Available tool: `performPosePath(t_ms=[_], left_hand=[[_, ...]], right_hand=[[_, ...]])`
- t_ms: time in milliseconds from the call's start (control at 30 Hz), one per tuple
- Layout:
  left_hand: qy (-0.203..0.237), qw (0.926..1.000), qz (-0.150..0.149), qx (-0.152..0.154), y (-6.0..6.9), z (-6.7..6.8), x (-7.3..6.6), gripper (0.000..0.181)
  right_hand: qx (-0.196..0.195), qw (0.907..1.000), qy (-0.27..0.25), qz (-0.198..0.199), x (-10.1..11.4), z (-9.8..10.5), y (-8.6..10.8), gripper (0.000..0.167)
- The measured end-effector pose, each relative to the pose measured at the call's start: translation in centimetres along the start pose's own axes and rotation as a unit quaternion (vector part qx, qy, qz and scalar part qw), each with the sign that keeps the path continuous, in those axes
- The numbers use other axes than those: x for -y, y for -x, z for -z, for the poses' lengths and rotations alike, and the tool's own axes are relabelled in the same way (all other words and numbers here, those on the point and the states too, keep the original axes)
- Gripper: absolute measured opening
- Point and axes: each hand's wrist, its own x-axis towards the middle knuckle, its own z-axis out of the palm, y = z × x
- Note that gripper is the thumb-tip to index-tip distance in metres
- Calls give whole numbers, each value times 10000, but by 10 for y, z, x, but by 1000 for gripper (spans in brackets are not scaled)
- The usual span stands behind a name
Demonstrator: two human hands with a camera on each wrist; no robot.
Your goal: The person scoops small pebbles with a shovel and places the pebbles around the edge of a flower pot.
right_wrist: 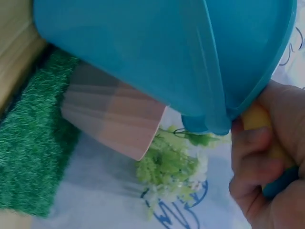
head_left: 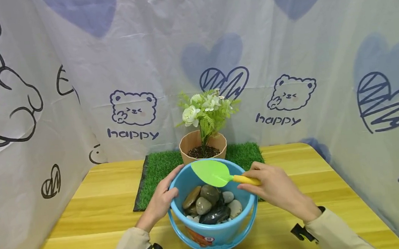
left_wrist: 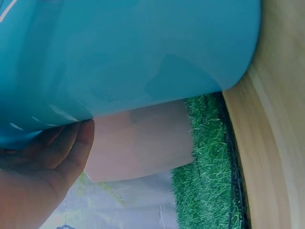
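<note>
A light-blue bucket [head_left: 216, 234] stands on the wooden table, with wet stones [head_left: 211, 205] of several sizes inside. At its left rim my left hand [head_left: 161, 200] grips the wall, thumb over the edge and fingers outside. In the left wrist view, the fingers [left_wrist: 78, 143] lie against the bucket's outer side. My right hand [head_left: 272, 183] holds a toy trowel by its yellow handle [head_left: 246, 180]. The green leaf-shaped blade [head_left: 212, 172] points left over the far part of the bucket's mouth. In the right wrist view, fingers curl around the handle [right_wrist: 257, 119] beside the rim.
Behind the bucket, a beige pot [head_left: 185, 147] holds dark soil and a plant with white flowers [head_left: 205, 110]. It stands on a green artificial-grass mat [head_left: 247, 152]. The bucket's handle [head_left: 180, 241] hangs down at its front. Printed cloth [head_left: 145, 66] encloses the table [head_left: 96, 203].
</note>
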Motion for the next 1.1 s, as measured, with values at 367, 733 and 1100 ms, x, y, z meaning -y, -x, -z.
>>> performPosePath(t_ms=[367,733,1100], left_hand=[[115,9998,-84,139,3,2,-1,75],[78,9999,-4,84,2,0,-3,73],[120,9999,55,-6,2,-3,-1,73]], right_hand=[[500,9897,1067,817,9,4,-19,26],[228,9772,1480,1509,13,5,-18,19],[1585,9733,931,1375,13,9,-35,32]])
